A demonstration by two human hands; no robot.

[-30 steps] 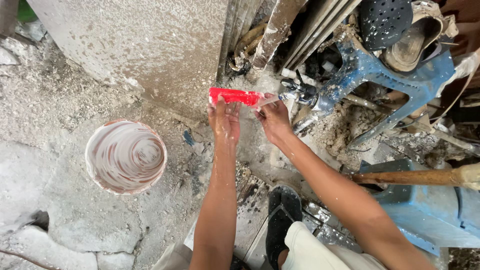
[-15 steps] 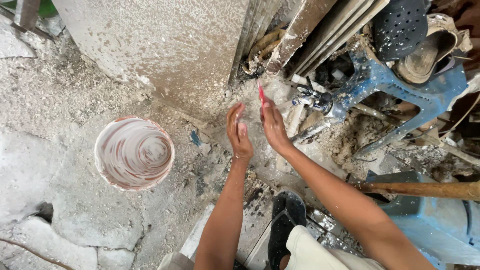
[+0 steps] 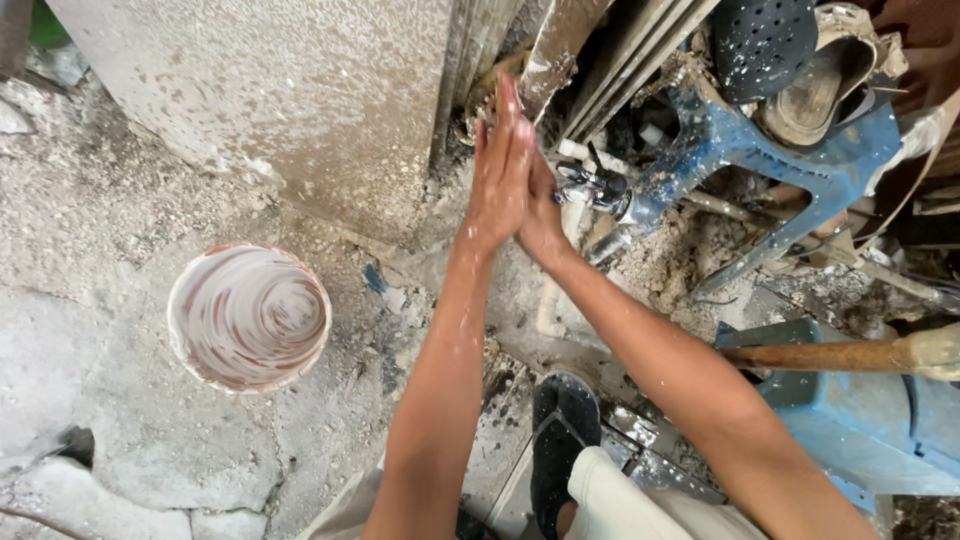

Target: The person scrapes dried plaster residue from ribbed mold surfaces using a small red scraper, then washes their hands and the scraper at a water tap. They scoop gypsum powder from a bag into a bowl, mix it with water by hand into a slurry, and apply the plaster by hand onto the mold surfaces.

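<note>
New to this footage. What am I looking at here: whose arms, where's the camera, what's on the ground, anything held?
No machine here: these are a person's two bare arms, seen from one camera worn on their head and looking down. The left hand and right hand are pressed palm to palm, wet, just beside a metal tap. A thin red edge shows at the fingers' tips; whether something is held between the palms cannot be told. On the rough concrete ground stands a round bucket with swirled white and reddish liquid. At right lie a blue plastic chair on its side, a wooden handle and rubble. The person's dark shoe shows below.
</note>
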